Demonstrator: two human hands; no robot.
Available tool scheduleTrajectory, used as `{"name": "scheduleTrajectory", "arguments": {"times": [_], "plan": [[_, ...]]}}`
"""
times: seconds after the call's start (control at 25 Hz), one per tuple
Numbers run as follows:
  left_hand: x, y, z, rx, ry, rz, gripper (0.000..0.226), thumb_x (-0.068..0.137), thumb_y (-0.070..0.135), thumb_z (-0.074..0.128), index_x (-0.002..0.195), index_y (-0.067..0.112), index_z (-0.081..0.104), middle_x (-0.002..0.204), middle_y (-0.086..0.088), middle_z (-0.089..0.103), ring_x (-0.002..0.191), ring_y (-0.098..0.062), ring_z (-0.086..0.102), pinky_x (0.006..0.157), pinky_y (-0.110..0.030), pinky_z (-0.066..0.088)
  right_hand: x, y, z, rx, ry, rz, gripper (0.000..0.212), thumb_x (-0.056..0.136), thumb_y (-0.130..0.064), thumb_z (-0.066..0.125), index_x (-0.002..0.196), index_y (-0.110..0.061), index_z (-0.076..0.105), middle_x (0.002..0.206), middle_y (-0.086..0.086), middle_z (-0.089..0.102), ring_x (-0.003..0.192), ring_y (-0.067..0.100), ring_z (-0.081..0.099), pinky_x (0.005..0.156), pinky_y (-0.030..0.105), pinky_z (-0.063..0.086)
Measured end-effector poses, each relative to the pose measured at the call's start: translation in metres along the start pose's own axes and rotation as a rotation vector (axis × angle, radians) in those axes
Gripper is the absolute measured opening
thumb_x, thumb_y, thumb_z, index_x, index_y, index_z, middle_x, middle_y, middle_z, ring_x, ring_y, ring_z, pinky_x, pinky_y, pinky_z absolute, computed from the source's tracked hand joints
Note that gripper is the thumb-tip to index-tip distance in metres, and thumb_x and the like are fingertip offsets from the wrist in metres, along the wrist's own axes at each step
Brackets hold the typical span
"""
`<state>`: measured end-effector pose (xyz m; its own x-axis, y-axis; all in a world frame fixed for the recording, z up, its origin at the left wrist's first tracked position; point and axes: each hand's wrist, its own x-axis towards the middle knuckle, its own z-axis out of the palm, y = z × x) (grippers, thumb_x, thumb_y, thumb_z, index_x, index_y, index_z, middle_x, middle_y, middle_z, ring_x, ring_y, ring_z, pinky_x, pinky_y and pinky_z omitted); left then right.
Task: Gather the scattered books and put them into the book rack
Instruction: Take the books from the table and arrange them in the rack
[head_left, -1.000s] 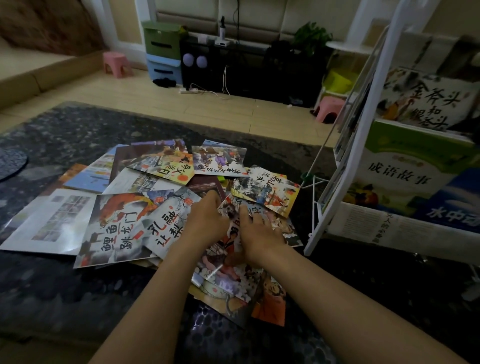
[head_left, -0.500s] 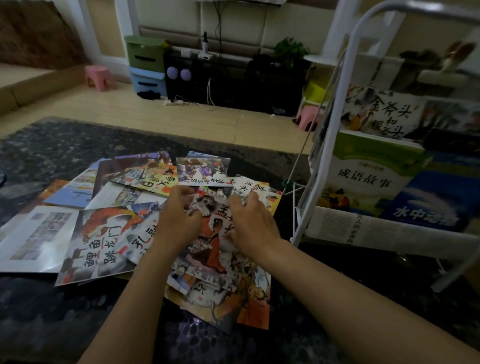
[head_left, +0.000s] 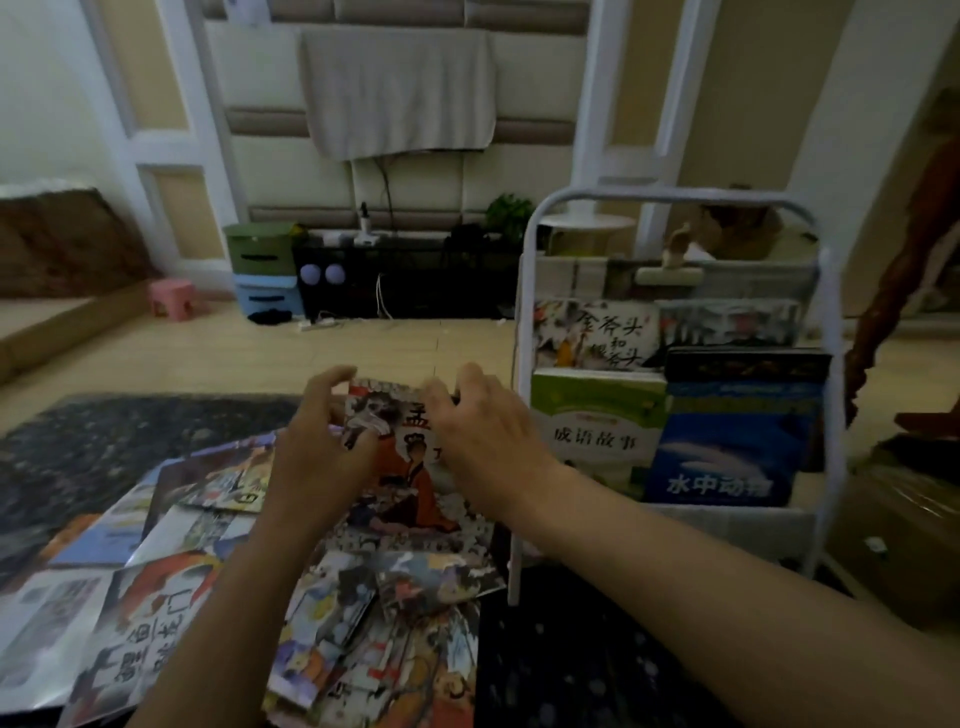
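Both side edges of the thin picture book with an orange-robed figure on its cover (head_left: 408, 462) were covered by the hands. Its lower edge was lost against the covers below, so the full outline could not be made out.

The left hand (head_left: 319, 452) was curled round the book's left edge. The right hand (head_left: 485, 441) was clamped over its upper right corner, fingertips hidden behind the cover. The book was held lifted above the loose spread of thin illustrated books (head_left: 156, 613), just left of the white metal-tube book rack (head_left: 523, 322). Contact with the rack could not be told.

The cover was turned toward the camera, its title characters upright. The long axis ran up and away from the person, top edge tilted back.

The spread was cut off by the left and bottom edges and partly masked by both forearms. It was laid on the dark speckled bench (head_left: 571, 649).

In the rack, a green-and-white book (head_left: 597, 410) and a blue book (head_left: 727, 457) were stood upright, covers forward. The upper tier was too blurred to be read fully.
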<state>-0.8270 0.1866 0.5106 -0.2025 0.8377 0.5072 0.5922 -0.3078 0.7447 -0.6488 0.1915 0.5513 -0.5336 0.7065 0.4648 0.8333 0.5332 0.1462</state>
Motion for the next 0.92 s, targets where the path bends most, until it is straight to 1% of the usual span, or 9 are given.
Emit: {"name": "scheduleTrajectory", "arguments": {"times": [0.12,0.24,0.4,0.48,0.56,0.68,0.8,0.88,0.92], "plan": [[0.028,0.056,0.000,0.001,0.082,0.102,0.057,0.083,0.011,0.069,0.130,0.033,0.045,0.091,0.006,0.061,0.080,-0.011,0.063,0.069,-0.041,0.057,0.008,0.032,-0.047,-0.080,0.124,0.021,0.042,0.090,-0.004,0.049,0.132,-0.004,0.043,0.112,0.020,0.047,0.090,0.035,0.053,0.065,0.037,0.032],[0.048,0.111,0.008,-0.003,0.104,0.205,0.057,0.083,0.010,0.070,0.130,0.029,0.044,0.092,0.014,0.059,0.083,-0.005,0.062,0.073,-0.037,0.056,0.015,0.068,-0.086,-0.130,0.213,0.044,0.039,0.093,-0.006,0.048,0.132,-0.007,0.042,0.115,0.020,0.047,0.093,0.034,0.054,0.067,0.036,0.037],[0.080,0.164,0.034,0.042,0.092,0.316,0.058,0.081,0.010,0.064,0.131,0.022,0.038,0.101,0.003,0.061,0.093,-0.019,0.063,0.082,-0.042,0.057,0.023,0.125,-0.128,-0.207,0.286,0.067,0.036,0.090,-0.003,0.049,0.126,-0.005,0.047,0.114,0.020,0.050,0.096,0.036,0.056,0.073,0.040,0.046],[0.097,0.183,0.051,0.066,0.082,0.371,0.054,0.080,0.005,0.060,0.126,0.021,0.035,0.102,-0.005,0.063,0.092,-0.024,0.065,0.076,-0.044,0.059,0.025,0.151,-0.139,-0.279,0.302,0.080,0.034,0.089,0.001,0.047,0.123,-0.003,0.049,0.111,0.021,0.050,0.094,0.036,0.057,0.069,0.038,0.040],[0.110,0.196,0.067,0.140,0.072,0.400,0.051,0.082,0.002,0.058,0.120,0.023,0.032,0.094,-0.009,0.064,0.083,-0.028,0.065,0.069,-0.047,0.058,0.026,0.173,-0.142,-0.313,0.301,0.089,0.034,0.089,0.003,0.044,0.123,-0.002,0.049,0.110,0.022,0.051,0.094,0.037,0.056,0.068,0.038,0.035],[0.119,0.202,0.091,0.305,0.053,0.421,0.048,0.082,0.001,0.057,0.116,0.022,0.030,0.089,-0.011,0.062,0.079,-0.032,0.061,0.066,-0.047,0.055,0.025,0.199,-0.128,-0.318,0.290,0.096,0.031,0.089,0.003,0.047,0.119,0.000,0.052,0.105,0.023,0.054,0.091,0.038,0.057,0.066,0.040,0.039],[0.119,0.191,0.113,0.413,-0.013,0.373,0.037,0.087,0.006,0.056,0.115,0.016,0.034,0.091,-0.010,0.060,0.076,-0.029,0.058,0.061,-0.041,0.051,0.028,0.213,-0.100,-0.314,0.266,0.079,0.022,0.087,0.002,0.052,0.108,0.002,0.058,0.096,0.024,0.057,0.081,0.041,0.060,0.062,0.045,0.047],[0.119,0.174,0.126,0.472,-0.032,0.346,0.032,0.090,0.008,0.056,0.114,0.013,0.037,0.089,-0.008,0.057,0.070,-0.026,0.056,0.053,-0.033,0.042,0.030,0.214,-0.082,-0.293,0.258,0.063,0.021,0.085,0.002,0.044,0.101,0.001,0.058,0.091,0.024,0.056,0.075,0.041,0.058,0.060,0.046,0.047],[0.120,0.164,0.131,0.500,-0.030,0.347,0.030,0.090,0.009,0.057,0.114,0.012,0.038,0.088,-0.007,0.056,0.069,-0.025,0.056,0.051,-0.030,0.039,0.030,0.214,-0.075,-0.277,0.253,0.054,0.027,0.083,0.001,0.037,0.099,0.001,0.058,0.090,0.025,0.055,0.074,0.041,0.057,0.061,0.048,0.048]]}}
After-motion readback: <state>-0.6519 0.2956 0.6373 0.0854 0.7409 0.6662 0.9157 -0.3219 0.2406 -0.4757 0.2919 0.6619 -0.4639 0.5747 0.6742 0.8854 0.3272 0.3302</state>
